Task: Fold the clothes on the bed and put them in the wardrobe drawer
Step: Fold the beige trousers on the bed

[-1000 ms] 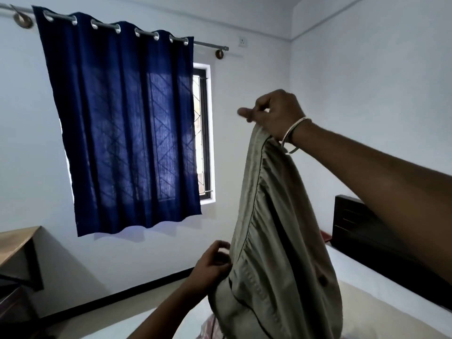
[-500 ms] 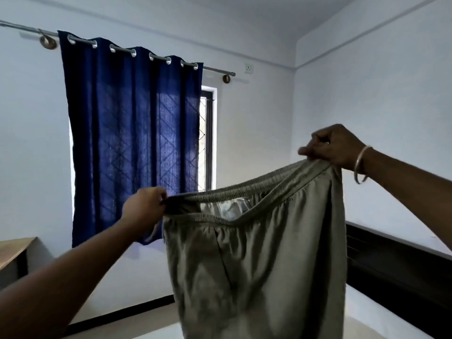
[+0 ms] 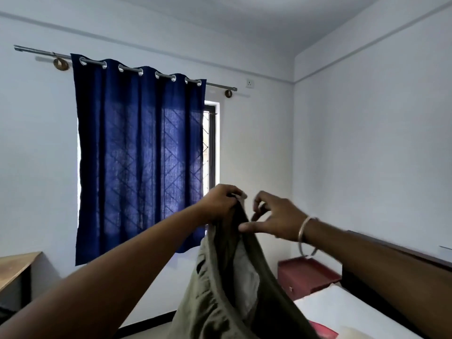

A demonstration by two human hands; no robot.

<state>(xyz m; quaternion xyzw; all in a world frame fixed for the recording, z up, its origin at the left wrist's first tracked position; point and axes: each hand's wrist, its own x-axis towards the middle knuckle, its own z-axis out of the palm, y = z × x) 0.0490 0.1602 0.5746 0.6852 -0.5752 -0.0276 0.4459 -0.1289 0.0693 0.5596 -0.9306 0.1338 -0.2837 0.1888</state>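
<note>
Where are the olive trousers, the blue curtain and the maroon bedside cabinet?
olive trousers (image 3: 220,302), head view, on the gathered waistband fabric hanging below the hands.
blue curtain (image 3: 139,155), head view, on the middle of the cloth.
maroon bedside cabinet (image 3: 305,275), head view, on its top surface.

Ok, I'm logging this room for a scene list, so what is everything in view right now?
trousers: one, olive green, held up in the air over the bed
bed: one, white sheet, lower right
headboard: one, dark, along right wall
bedside cabinet: one, maroon, in the corner
curtain: one, dark blue, on a metal rod
window: one, dark frame, right of curtain
wall socket: one, white, above rod end
table: one, wooden, far left
bangle: one, silver, right wrist
left hand: grips waistband
right hand: open, beside the trousers
</note>
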